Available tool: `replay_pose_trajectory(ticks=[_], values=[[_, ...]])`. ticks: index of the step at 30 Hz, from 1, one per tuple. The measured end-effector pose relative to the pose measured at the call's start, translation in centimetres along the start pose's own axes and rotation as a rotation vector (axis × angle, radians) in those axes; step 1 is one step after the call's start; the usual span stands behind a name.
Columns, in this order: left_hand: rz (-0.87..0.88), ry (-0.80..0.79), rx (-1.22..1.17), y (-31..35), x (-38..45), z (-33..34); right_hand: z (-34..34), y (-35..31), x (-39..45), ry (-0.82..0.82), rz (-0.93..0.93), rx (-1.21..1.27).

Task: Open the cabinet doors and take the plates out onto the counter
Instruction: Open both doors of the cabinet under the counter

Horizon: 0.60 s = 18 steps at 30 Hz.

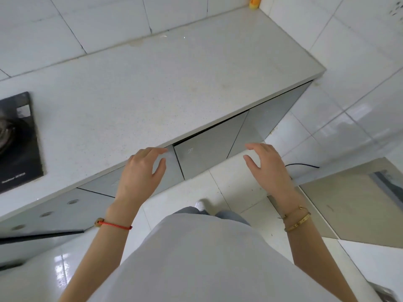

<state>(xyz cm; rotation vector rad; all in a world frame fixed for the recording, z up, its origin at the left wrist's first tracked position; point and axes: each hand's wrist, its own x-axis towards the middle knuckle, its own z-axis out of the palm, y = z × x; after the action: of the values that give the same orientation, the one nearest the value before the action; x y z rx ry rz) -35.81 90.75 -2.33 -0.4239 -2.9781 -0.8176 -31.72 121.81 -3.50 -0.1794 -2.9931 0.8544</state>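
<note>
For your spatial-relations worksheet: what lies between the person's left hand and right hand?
In the head view, a closed grey cabinet door under the counter edge spans the gap between the left hand and right hand; white floor tile shows below.

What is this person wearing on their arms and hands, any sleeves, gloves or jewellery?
No gloves or sleeves show: both forearms are bare. The left hand has a thin red cord bracelet with a small brownish bead at the wrist. The right hand has two slim gold bangles, one marked with small engraved dashes.
</note>
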Motion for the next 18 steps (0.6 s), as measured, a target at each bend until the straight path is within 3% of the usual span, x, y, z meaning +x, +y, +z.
replay_pose_trajectory(ticks=[18], values=[[-0.385,0.214,0.043,4.9,1.2,2.7,-1.1,1.9,13.9,-0.254,-0.364,0.054]])
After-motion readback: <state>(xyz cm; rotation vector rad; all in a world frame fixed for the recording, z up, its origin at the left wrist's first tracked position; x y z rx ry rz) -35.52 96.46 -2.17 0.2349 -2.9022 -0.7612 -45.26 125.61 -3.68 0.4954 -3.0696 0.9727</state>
